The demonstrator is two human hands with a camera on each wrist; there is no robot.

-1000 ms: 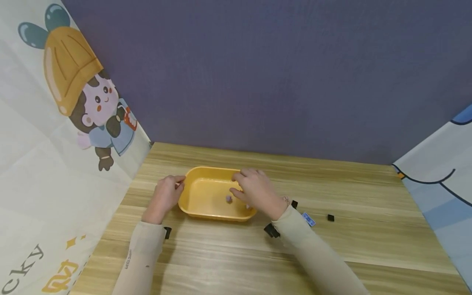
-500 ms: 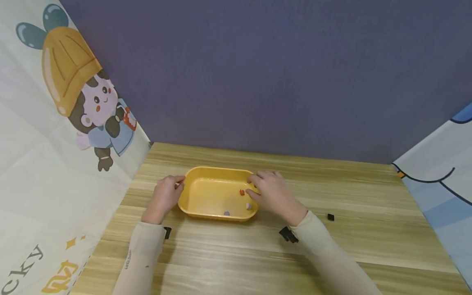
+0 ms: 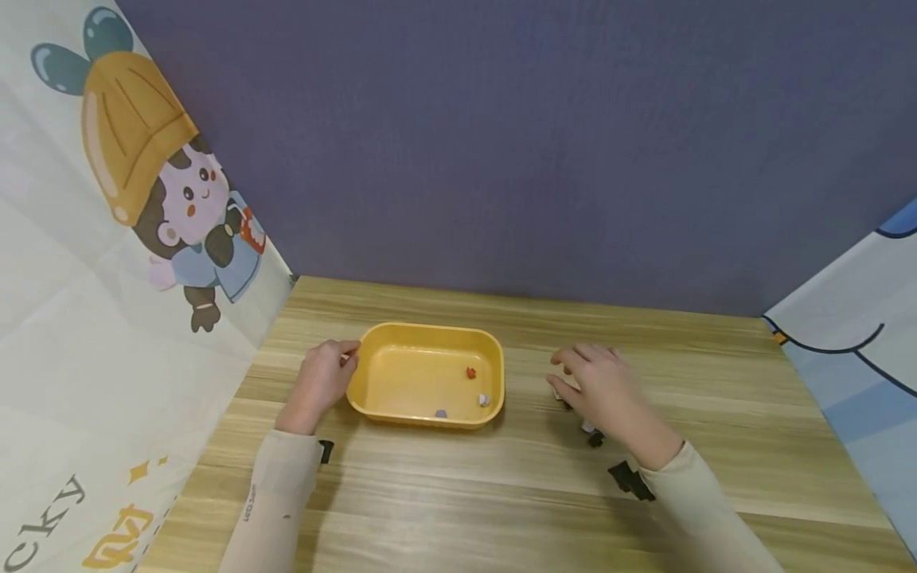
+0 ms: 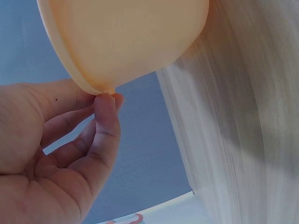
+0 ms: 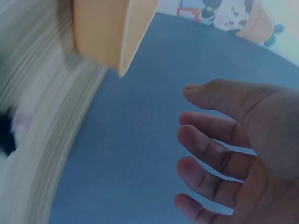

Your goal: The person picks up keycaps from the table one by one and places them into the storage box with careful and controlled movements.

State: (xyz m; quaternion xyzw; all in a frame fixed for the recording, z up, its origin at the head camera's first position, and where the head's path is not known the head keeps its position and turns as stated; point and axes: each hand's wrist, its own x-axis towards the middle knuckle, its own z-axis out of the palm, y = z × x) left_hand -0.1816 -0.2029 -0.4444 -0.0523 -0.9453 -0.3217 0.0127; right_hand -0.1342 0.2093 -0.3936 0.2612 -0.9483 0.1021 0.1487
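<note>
A yellow plastic tray (image 3: pixel 401 378) rests on the wooden table. My left hand (image 3: pixel 321 386) pinches its left rim between thumb and fingers, as the left wrist view shows close up. Three small pieces lie in the tray: a red one (image 3: pixel 470 372), a whitish one (image 3: pixel 484 400) and a greyish one (image 3: pixel 440 414). To the right of the tray, my right hand (image 3: pixel 602 394) hovers with fingers spread and slightly bent, holding nothing in the right wrist view. Beneath it, a small pale piece (image 3: pixel 588 427) and a black piece (image 3: pixel 596 439) show, partly covered by the hand.
The wooden table (image 3: pixel 430 501) runs back to a dark blue-grey wall (image 3: pixel 501 143). A white printed sheet (image 3: pixel 64 263) stands along the left side and another (image 3: pixel 881 334) along the right. Black wrist devices show by the left cuff (image 3: pixel 286 465) and the right cuff (image 3: pixel 669 485).
My right hand has left the tray and moved right, over the small pieces on the table. The red and whitish pieces now lie uncovered in the tray. My left hand has stayed at the rim.
</note>
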